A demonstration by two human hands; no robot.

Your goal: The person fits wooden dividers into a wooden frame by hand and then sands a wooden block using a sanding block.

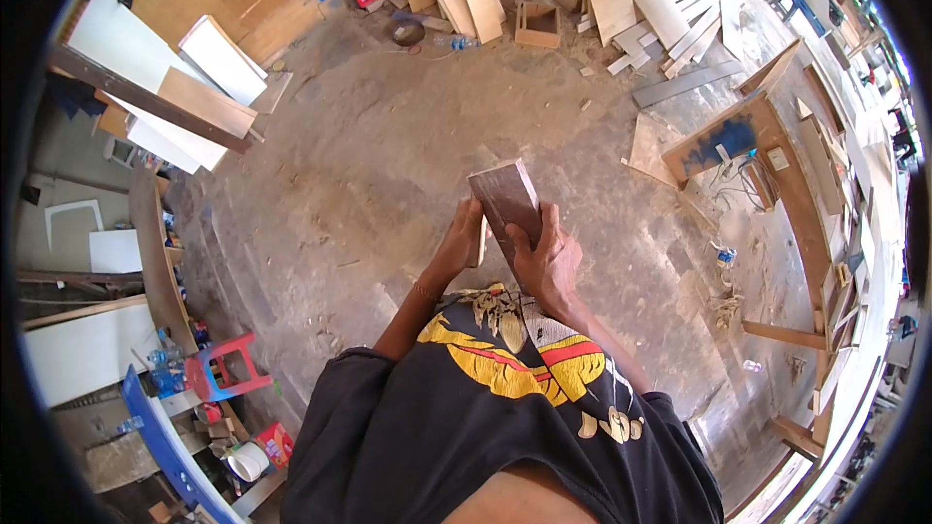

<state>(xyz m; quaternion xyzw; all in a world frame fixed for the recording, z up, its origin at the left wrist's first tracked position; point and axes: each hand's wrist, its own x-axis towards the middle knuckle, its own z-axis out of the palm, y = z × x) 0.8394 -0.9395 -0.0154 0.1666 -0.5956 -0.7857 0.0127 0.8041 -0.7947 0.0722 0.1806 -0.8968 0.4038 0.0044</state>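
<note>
Brown board (509, 206) at frame centre, slanted. Right hand (553, 257) pinches it, thumb on the face, fingers at the edge. Left hand (464, 235) is at a pale strip (478, 246); its fingers are partly hidden, so its grip cannot be told. Advisable: firm, even support, fingertips clear of corners

Block (505, 199) between the hands (553, 264), stool (231, 369) leftward, box (537, 25) ahead.

The left forearm (413, 309) and right forearm (604, 332) converge forward; the left hand (460, 241) and right hand (553, 262) sit near each other, both gripping.
</note>
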